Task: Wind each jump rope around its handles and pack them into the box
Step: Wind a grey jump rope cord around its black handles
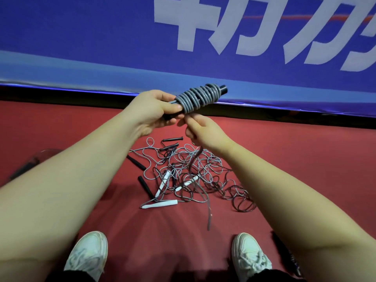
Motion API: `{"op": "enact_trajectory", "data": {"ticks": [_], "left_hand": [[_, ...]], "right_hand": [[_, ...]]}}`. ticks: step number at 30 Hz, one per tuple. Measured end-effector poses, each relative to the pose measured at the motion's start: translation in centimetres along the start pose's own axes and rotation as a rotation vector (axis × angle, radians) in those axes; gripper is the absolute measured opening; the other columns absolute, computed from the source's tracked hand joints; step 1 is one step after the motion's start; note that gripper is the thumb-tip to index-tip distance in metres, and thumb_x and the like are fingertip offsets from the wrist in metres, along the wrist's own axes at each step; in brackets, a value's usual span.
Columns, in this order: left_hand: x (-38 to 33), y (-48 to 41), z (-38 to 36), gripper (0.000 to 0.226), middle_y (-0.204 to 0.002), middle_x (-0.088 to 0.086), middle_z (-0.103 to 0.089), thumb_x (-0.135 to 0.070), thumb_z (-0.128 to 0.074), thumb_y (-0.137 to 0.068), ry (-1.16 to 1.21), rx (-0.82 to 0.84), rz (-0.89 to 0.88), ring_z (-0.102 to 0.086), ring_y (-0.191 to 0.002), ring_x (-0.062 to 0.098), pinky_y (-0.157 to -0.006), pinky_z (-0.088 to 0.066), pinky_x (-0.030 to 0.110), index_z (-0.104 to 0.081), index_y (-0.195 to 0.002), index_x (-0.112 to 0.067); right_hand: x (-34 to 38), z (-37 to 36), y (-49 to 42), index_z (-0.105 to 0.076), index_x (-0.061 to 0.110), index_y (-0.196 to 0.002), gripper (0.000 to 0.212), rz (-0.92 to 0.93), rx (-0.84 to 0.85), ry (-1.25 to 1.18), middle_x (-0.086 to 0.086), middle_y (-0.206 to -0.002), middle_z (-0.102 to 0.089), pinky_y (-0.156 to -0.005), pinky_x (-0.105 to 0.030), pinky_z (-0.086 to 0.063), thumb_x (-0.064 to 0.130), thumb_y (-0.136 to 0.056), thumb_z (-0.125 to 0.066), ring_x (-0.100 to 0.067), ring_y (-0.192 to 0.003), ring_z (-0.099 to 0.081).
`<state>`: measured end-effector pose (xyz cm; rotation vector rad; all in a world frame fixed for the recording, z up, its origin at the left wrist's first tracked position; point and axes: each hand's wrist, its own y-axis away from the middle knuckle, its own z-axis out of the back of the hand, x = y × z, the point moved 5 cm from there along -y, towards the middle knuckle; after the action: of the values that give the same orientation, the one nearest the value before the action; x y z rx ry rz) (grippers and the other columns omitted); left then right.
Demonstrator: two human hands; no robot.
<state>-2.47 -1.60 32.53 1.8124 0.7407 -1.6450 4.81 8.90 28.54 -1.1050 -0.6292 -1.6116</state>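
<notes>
Grey cord (198,98) coils tightly round the black handles (222,89) I grip in my left hand (154,110); my right hand (201,129) pinches the loose tail (204,180).

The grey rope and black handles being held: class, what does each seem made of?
The grey rope looks like smooth PVC-type cord: round coils with a faint sheen. The black handles look matt, plastic or foam; too unclear to tell.
</notes>
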Motion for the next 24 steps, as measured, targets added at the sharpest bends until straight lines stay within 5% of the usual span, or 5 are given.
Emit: {"op": "enact_trajectory", "data": {"ticks": [4,10,19,24], "left_hand": [[0.9,-0.5,1.2,0.021,-0.078,0.012,-0.061,0.009,-0.060,-0.085,-0.072,-0.105,-0.022,-0.063,-0.047,0.008,-0.045,-0.050,0.017,-0.052,-0.090,-0.010],[0.0,-0.6,0.9,0.021,-0.074,0.010,-0.061,0.009,-0.061,-0.084,-0.074,-0.088,-0.100,-0.061,-0.050,0.009,-0.050,-0.053,0.018,-0.055,-0.090,-0.011],[-1.0,0.0,0.8,0.018,-0.074,0.006,-0.061,0.000,-0.063,-0.087,-0.314,-0.076,-0.193,-0.058,-0.056,0.012,-0.061,-0.057,0.024,-0.058,-0.091,-0.016],[-0.4,-0.2,0.8,0.024,-0.081,0.007,-0.061,0.000,-0.061,-0.088,-0.348,-0.048,-0.209,-0.059,-0.062,0.013,-0.053,-0.053,0.017,-0.059,-0.111,-0.008]], "right_hand": [[-0.2,-0.7,-0.1,-0.055,0.014,-0.093,0.022,-0.125,0.022,0.109,0.001,-0.061,-0.050,-0.045,-0.019,-0.030,0.020,-0.101,-0.036,-0.005,-0.040,-0.039],[1.8,1.5,-0.3,-0.064,0.015,-0.090,0.024,-0.080,-0.142,0.121,0.003,-0.063,-0.047,-0.049,-0.022,-0.030,0.021,-0.099,-0.043,-0.008,-0.050,-0.037],[2.1,1.7,0.4,-0.058,0.006,-0.101,0.027,-0.137,0.051,-0.100,0.003,-0.062,-0.037,-0.043,-0.019,-0.019,0.031,-0.093,-0.055,-0.006,-0.044,-0.025],[2.6,1.9,0.8,-0.064,0.014,-0.078,0.037,-0.081,-0.135,0.222,0.008,-0.053,-0.039,-0.044,-0.017,-0.025,0.047,-0.091,-0.053,-0.003,-0.037,-0.033]]}}
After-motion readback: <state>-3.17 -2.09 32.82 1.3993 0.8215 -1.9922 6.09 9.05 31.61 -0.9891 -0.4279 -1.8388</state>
